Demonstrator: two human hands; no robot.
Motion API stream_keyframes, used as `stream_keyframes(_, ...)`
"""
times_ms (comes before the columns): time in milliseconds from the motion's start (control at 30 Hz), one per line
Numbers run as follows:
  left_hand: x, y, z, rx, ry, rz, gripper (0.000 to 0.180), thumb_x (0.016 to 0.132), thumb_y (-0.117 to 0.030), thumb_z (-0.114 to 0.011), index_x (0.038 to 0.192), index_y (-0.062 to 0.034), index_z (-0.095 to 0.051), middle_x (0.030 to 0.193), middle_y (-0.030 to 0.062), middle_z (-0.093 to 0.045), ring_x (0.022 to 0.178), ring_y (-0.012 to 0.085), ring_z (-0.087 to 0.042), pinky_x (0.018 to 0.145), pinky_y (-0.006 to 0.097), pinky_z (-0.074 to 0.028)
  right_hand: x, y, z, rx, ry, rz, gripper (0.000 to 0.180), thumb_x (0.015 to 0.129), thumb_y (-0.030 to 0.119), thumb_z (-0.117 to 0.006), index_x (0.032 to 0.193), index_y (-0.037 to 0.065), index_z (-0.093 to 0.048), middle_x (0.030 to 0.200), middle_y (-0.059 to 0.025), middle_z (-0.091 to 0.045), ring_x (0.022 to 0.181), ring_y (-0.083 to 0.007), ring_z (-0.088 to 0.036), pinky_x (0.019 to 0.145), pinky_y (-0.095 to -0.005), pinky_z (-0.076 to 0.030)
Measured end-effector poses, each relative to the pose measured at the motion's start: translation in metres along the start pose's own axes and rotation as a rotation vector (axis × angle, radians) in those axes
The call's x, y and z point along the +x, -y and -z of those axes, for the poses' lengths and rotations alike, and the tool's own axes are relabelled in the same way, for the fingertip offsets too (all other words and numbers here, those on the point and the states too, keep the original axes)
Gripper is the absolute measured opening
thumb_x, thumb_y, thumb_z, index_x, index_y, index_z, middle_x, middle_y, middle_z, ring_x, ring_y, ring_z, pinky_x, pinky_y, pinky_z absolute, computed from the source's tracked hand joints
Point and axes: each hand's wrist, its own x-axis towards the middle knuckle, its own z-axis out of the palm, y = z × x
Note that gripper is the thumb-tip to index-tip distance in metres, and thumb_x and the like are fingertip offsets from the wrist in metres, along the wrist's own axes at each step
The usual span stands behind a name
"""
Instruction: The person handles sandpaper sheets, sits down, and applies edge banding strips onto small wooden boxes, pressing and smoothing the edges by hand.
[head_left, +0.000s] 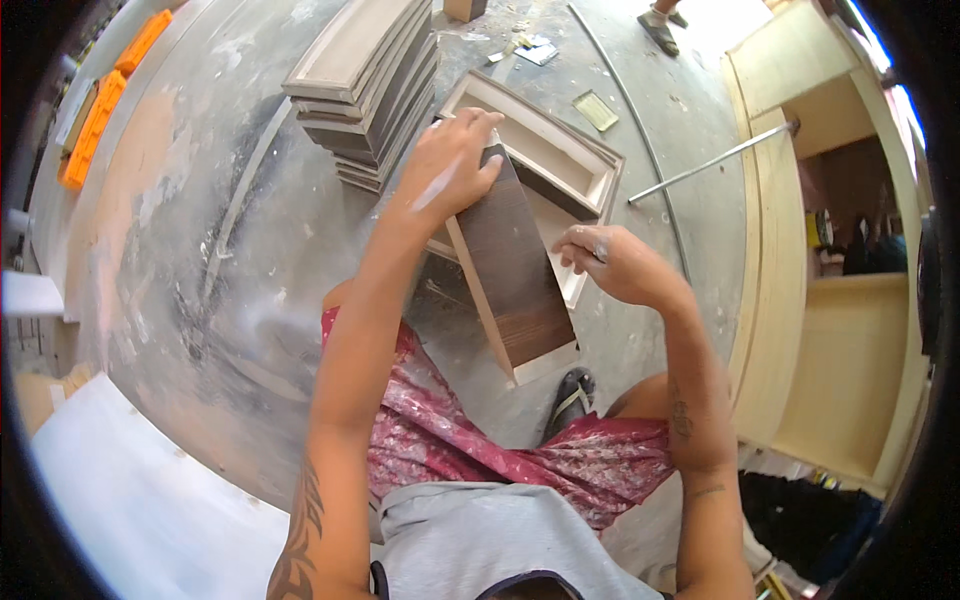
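Observation:
A dark brown wooden panel with pale edges leans up from the floor toward me. My left hand grips its far top end, fingers wrapped over the edge. My right hand rests against the panel's right edge with the fingers curled, possibly holding something small; I cannot tell what. Behind the panel lies an open pale wooden frame flat on the floor.
A stack of dark framed panels stands at the back left. A pale plywood cabinet fills the right side, with a metal rod beside it. Another person's sandalled foot shows at the top. The dusty concrete floor holds scraps.

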Motion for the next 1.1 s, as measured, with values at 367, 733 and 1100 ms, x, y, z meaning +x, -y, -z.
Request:
stream_keyframes(367,0.043,0.005,-0.006,0.027,0.438,-0.049,0.032,0.094,-0.031,-0.060,0.106,-0.0020,-0.064,0.114,0.0181,-0.062,0.107,0.0388,-0.062,0.094,0.044,-0.048,-0.098,0.116,-0.003,-0.628,0.306,0.263,0.015,0.088,0.012,-0.060,0.088,0.001,-0.070,0.092,-0.0143,-0.070,0.093,-0.0313,-0.069,0.081,-0.0423,-0.054)
stream_keyframes(733,0.020,-0.002,-0.004,-0.174,0.265,-0.066,0.014,0.087,-0.015,-0.062,0.096,-0.0052,-0.065,0.109,0.0089,-0.067,0.105,0.0300,-0.066,0.089,0.035,-0.050,-0.126,0.057,-0.043,-0.612,0.627,0.205,0.014,0.078,0.015,-0.072,0.089,0.009,-0.079,0.092,-0.0084,-0.076,0.098,-0.0265,-0.072,0.081,-0.0377,-0.054)
stream_keyframes(1100,0.004,0.013,0.006,-0.331,0.139,-0.124,0.015,0.085,0.006,-0.051,0.092,0.0019,-0.064,0.101,0.0143,-0.066,0.109,0.0300,-0.067,0.096,0.037,-0.050,-0.121,0.053,-0.021,-0.709,0.571,0.397,0.017,0.081,0.016,-0.068,0.088,0.004,-0.077,0.089,-0.0106,-0.071,0.089,-0.0255,-0.069,0.072,-0.0374,-0.050)
